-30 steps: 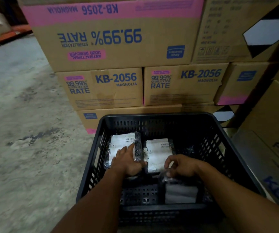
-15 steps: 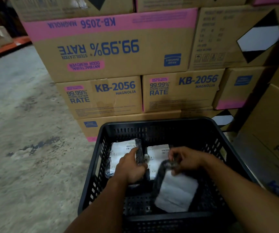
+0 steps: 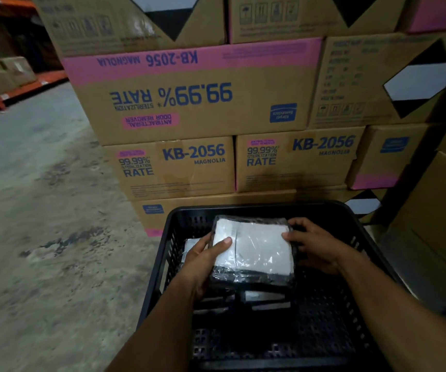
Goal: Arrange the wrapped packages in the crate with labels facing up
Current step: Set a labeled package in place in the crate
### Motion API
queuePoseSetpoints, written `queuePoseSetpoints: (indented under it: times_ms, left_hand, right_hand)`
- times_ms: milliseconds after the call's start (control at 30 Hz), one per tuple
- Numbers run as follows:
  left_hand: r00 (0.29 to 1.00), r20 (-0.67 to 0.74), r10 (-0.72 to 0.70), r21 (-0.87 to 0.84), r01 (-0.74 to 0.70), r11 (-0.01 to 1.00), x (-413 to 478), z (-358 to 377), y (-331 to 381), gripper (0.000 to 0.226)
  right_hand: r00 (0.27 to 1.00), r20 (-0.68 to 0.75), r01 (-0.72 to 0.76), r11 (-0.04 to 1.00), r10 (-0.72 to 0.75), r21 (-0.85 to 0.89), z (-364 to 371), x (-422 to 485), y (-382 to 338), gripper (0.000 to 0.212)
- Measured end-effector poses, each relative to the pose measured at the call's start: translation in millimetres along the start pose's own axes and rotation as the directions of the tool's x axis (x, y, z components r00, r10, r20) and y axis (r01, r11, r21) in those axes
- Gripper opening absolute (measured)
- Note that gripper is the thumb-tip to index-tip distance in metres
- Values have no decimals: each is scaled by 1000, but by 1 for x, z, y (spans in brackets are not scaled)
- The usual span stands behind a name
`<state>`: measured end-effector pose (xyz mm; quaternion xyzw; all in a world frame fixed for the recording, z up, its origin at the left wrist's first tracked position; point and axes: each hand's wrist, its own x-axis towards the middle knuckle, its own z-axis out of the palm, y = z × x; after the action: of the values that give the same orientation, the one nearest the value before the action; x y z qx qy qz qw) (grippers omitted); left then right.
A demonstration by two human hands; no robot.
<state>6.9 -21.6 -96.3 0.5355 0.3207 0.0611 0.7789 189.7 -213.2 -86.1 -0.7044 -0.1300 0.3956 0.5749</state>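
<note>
A black slatted plastic crate [image 3: 157, 272] stands on the floor in front of me. Above its middle I hold a black package wrapped in clear film [image 3: 256, 248], its white side facing up. My left hand [image 3: 203, 261] grips its left edge with the thumb on top. My right hand [image 3: 316, 245] holds its right edge. Other wrapped packages lie on the crate floor: one shows a white corner [image 3: 191, 244] behind my left hand, and another [image 3: 267, 296] lies partly hidden under the held one.
Stacked cardboard boxes [image 3: 189, 103] marked KB-2056 rise just behind the crate. More boxes [image 3: 436, 210] stand close on the right. Bare concrete floor [image 3: 42, 237] spreads to the left, with orange shelving [image 3: 15, 87] far back.
My right hand lifted a package from the near part of the crate. My left hand left the flat packages and took its left edge. The package now sits higher, white side up, held by both hands.
</note>
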Motion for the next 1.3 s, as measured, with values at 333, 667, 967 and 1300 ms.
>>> queuePoseSetpoints:
  times_ms: [333,667,967,1300]
  left_hand:
    - [999,-36,4,36,-2,999,7,3,-2,56]
    - [949,-142,283,790,-64,610,20,-4,-33,61]
    - [984,-82,156,978,49,201,30,-21,-59,81]
    - [987,-88,132,979,61,193,33,-20,-47,84]
  right_hand:
    - [989,142,51,994,-37,-97,3,5,14,55]
    - [984,-176,0,1000,5,27,-19,5,54,47]
    - [926,-377,31,999,-19,25,25,46,85,51]
    - [903,-414,-346,764,114,-545,42,55,85,63]
